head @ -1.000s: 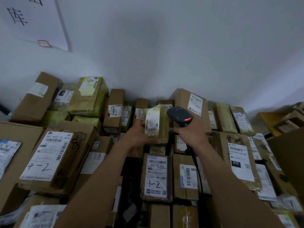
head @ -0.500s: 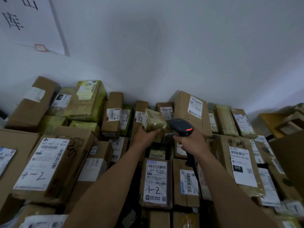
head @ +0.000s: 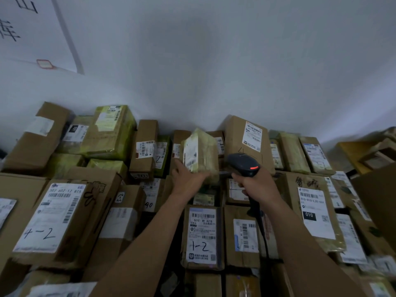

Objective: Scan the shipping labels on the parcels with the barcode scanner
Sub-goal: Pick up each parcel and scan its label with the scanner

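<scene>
Blurred beyond reading: label [head: 189,156] on held parcel [head: 203,151]. Hidden beneath parcel: fingertips of left hand [head: 188,179]. Concealed inside right hand [head: 257,185]: scanner [head: 244,163] grip. Cut off at left and top edges: wall sheet [head: 32,33]. Cropped at bottom edge: boxes [head: 205,285].

Small taped parcel [head: 200,154] in left hand [head: 188,179], scanner [head: 243,163] in right hand [head: 257,185].
</scene>
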Motion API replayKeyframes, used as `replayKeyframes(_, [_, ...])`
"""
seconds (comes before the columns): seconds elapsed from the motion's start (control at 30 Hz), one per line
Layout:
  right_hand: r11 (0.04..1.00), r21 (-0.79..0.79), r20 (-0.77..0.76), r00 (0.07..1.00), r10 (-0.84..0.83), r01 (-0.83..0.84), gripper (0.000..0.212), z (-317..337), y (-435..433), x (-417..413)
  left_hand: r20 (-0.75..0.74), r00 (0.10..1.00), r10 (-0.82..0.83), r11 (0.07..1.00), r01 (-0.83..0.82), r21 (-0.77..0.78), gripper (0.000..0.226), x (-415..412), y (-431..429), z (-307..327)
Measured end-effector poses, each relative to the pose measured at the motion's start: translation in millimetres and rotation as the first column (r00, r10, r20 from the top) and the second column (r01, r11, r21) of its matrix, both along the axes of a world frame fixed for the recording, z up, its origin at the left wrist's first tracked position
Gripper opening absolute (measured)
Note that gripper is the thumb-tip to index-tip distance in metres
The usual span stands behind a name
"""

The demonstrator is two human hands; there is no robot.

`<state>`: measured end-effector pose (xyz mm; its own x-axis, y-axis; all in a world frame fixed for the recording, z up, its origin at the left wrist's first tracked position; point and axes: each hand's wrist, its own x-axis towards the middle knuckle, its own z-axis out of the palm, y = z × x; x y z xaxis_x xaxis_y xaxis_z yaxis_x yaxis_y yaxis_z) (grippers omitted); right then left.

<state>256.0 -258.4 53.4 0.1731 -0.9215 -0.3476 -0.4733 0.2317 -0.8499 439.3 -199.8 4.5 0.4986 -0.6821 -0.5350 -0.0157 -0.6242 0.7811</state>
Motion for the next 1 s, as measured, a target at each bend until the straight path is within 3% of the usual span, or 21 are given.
replayKeyframes(0.13, [1.0, -0.017, 0.013, 1.0, 0.011, -0.011, 0.025, 5, 5, -6, 0.1, 0.985, -0.141, 0.984, 0.128, 0.123, 0.141, -10, 21, 1])
replayKeyframes(0.23, [0.999, -0.03, 0.01, 1.0, 0.021, -0.021, 0.027, 8, 9, -8, 0.229, 0.925, -0.302, 0.945, 0.261, 0.195, 0.143, -25, 31, 6])
replayKeyframes(0.33, [0.998, -0.045, 0.009, 0.999, 0.041, -0.041, 0.029, 8, 14, -8, 0.252, 0.881, -0.401, 0.903, 0.335, 0.268, 0.148, -37, 37, 10])
replayKeyframes(0.5, [0.999, -0.018, 0.017, 0.999, 0.049, -0.049, 0.026, 7, 18, -10, 0.296, 0.869, -0.396, 0.904, 0.313, 0.291, 0.138, -36, 43, 10])
replayKeyframes(0.87, [0.998, -0.007, -0.041, 0.998, 0.055, -0.056, 0.035, -2, 27, -12, 0.226, 0.847, -0.481, 0.859, 0.403, 0.317, 0.129, -52, 52, 3])
replayKeyframes(0.93, [0.998, -0.011, -0.055, 0.997, 0.061, -0.062, 0.035, -2, 27, -12, 0.174, 0.868, -0.466, 0.867, 0.407, 0.288, 0.118, -53, 54, -5])
replayKeyframes(1.0, [0.998, -0.013, -0.07, 0.996, 0.063, -0.064, 0.034, -3, 27, -12, 0.133, 0.912, -0.388, 0.916, 0.365, 0.167, 0.098, -52, 58, -11])
